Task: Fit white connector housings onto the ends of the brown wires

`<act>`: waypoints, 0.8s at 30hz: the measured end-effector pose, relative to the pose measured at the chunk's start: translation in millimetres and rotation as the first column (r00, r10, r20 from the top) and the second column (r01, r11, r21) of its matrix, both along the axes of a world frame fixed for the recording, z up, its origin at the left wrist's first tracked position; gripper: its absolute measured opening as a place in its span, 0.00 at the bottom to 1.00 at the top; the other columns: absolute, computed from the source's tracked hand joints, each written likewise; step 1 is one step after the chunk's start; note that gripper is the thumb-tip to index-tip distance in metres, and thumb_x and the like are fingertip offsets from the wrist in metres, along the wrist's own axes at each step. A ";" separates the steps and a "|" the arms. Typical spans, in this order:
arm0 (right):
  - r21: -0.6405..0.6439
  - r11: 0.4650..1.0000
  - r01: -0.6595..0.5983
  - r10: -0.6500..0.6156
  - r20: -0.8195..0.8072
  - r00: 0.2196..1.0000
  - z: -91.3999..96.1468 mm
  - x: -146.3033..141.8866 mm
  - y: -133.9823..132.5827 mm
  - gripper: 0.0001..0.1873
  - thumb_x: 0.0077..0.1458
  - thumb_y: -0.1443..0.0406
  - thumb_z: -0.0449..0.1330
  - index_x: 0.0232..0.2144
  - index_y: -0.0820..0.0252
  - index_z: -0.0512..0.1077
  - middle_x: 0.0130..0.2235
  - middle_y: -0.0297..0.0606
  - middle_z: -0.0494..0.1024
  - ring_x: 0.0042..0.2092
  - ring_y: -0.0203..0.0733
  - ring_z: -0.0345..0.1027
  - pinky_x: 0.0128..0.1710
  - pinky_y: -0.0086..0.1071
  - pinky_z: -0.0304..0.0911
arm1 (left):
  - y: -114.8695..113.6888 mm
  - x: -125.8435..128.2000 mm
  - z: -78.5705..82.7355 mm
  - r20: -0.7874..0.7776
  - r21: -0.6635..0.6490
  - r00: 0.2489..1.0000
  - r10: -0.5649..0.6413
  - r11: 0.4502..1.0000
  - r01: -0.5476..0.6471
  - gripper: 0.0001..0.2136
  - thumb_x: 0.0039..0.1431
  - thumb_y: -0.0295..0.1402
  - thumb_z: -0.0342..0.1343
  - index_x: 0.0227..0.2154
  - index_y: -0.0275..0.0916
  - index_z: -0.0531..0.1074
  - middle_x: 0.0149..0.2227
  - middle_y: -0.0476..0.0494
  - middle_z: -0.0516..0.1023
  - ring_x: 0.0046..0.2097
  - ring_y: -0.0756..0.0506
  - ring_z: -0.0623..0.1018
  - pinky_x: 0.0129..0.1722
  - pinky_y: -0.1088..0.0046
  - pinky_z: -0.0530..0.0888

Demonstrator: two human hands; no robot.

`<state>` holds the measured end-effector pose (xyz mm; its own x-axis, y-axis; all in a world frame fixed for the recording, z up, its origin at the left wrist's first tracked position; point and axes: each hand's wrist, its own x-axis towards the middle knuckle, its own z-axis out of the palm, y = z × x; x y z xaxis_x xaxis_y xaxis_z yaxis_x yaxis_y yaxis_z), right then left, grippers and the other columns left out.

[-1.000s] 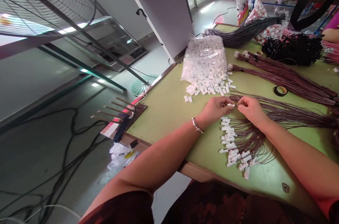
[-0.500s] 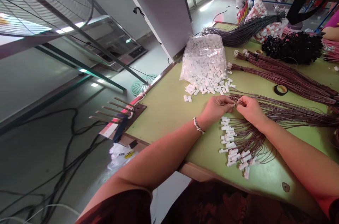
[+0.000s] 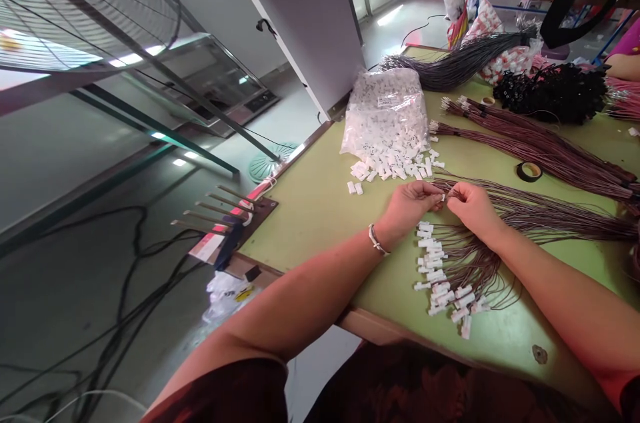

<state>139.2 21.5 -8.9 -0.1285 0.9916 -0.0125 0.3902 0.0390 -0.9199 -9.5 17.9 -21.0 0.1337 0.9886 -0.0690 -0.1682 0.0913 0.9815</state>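
Observation:
My left hand pinches a small white connector, mostly covered by the fingertips. Close against it on the right, my right hand is closed on thin brown wire; the wire's end is hidden by the fingers. Below both hands lie several brown wires with white connectors on their ends. A bundle of brown wires stretches to the right behind my right hand. Beyond my left hand, loose white connectors spill in front of a clear plastic bag of more connectors.
The green table has a pronged rack at its left edge. A black tape roll, tied brown wire bundles, a black heap and grey wires lie farther back. A fan stands upper left.
The view has shifted slightly. Both hands stay together in nearly the same place, and the white connector shows a little more between the fingertips.

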 end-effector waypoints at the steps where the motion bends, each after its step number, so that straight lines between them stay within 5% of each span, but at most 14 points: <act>1: -0.008 1.000 0.002 -0.002 -0.007 1.000 -0.2 0.1 0.4 0.05 0.37 0.62 0.53 0.17 0.58 0.62 0.17 0.27 0.60 0.22 0.31 0.49 0.22 0.28 0.46 | 0.0 0.1 -0.6 -0.027 0.035 1.000 0.010 0.999 -0.009 0.02 0.45 0.25 0.62 0.24 0.33 0.74 0.23 0.49 0.76 0.27 0.54 0.73 0.31 0.77 0.73; 11: -0.031 0.999 -0.017 0.016 -0.051 0.999 -7.7 3.3 7.2 0.06 0.37 0.62 0.54 0.18 0.59 0.63 0.18 0.27 0.61 0.22 0.31 0.49 0.22 0.27 0.46 | 0.1 2.1 -4.9 -0.321 0.271 0.943 0.087 0.962 0.003 0.04 0.48 0.23 0.59 0.26 0.36 0.77 0.30 0.47 0.79 0.33 0.50 0.76 0.37 0.74 0.74; 16: -0.007 1.000 -0.002 0.002 -0.049 0.999 -4.6 3.6 4.2 0.05 0.38 0.62 0.53 0.19 0.59 0.63 0.19 0.28 0.62 0.23 0.31 0.51 0.23 0.27 0.49 | 1.6 -6.3 4.1 -0.149 0.100 0.988 -0.046 0.993 0.061 0.17 0.51 0.31 0.61 0.46 0.35 0.72 0.29 0.47 0.77 0.27 0.53 0.75 0.27 0.77 0.75; 19: 0.071 0.997 0.010 -0.013 0.051 0.999 -3.7 1.8 0.2 0.04 0.39 0.63 0.53 0.19 0.58 0.62 0.18 0.28 0.61 0.22 0.31 0.50 0.22 0.28 0.48 | 2.2 -13.0 9.8 -0.175 -0.042 0.981 -0.079 0.996 0.073 0.15 0.53 0.39 0.61 0.38 0.31 0.73 0.22 0.48 0.74 0.20 0.54 0.72 0.18 0.81 0.70; 24: 0.199 0.980 -0.025 -0.007 0.157 0.988 -4.3 -0.9 -4.0 0.04 0.40 0.64 0.54 0.19 0.57 0.61 0.17 0.27 0.61 0.21 0.31 0.49 0.23 0.29 0.49 | 2.4 -12.8 11.6 -0.089 -0.110 0.985 -0.149 0.984 0.139 0.09 0.49 0.33 0.64 0.26 0.31 0.71 0.19 0.49 0.73 0.19 0.56 0.71 0.19 0.81 0.69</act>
